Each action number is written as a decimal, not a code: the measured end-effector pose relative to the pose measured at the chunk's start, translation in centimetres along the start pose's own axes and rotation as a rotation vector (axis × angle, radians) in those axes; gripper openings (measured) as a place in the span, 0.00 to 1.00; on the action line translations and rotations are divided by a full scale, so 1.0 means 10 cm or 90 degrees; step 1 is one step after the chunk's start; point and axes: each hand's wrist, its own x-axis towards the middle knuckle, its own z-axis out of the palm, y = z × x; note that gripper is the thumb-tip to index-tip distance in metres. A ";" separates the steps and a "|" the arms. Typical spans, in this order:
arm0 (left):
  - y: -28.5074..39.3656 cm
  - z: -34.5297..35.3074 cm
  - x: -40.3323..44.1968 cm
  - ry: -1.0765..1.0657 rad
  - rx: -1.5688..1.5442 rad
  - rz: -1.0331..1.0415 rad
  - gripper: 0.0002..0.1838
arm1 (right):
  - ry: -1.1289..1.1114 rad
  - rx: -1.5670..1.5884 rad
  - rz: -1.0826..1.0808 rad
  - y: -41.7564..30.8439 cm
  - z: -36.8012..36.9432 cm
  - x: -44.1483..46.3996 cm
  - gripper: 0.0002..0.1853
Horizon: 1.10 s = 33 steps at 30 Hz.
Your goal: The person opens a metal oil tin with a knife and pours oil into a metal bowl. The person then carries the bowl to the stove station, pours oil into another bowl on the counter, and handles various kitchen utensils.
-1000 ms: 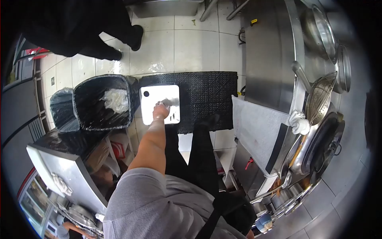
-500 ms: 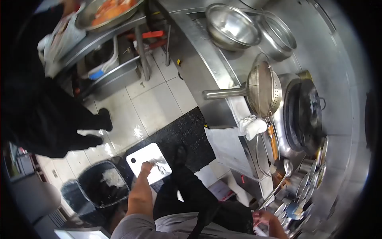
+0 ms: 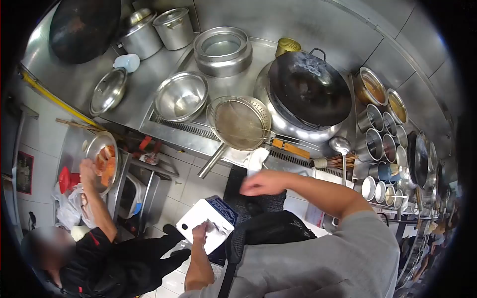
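Note:
My left hand [image 3: 199, 233] is closed at the middle of a white board [image 3: 191, 216] with a dark round hole near one corner. A shiny grey thing [image 3: 214, 226] sticks out from its fingers over the board; its kind is not clear. Blue patterned material [image 3: 223, 208] shows behind the board's far edge. My right hand [image 3: 261, 184] is stretched forward in front of the stove edge, fingers loosely apart, with no held thing visible. Just beyond it hangs a white cloth [image 3: 257, 160], close to the fingers; contact is unclear.
On the stove stand a black wok [image 3: 310, 89], a long-handled strainer [image 3: 238, 124], a steel bowl [image 3: 181, 97] and a water pot [image 3: 221, 49]. A ladle [image 3: 340, 145] and several cups lie right. At left, a person's hand [image 3: 88, 171] is at a bowl [image 3: 118, 159] of orange food.
The view has swung towards the stove. My right hand has come from low beside my body up to the stove edge near the cloth. My left hand stays at the white board.

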 end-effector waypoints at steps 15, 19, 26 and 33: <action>1.78 -0.75 0.29 -0.151 0.071 0.173 0.22 | 0.008 -0.482 0.247 0.21 0.97 1.28 0.10; 2.32 -0.89 -0.08 -0.192 0.109 0.207 0.22 | 0.252 0.089 0.455 0.67 1.79 1.19 0.15; 3.42 -1.13 -1.32 -0.275 0.120 0.196 0.20 | 0.321 0.761 0.576 1.77 2.97 1.93 0.35; 4.08 -1.03 -1.91 -0.304 0.190 0.274 0.21 | 0.416 0.919 0.356 1.29 2.57 2.05 0.30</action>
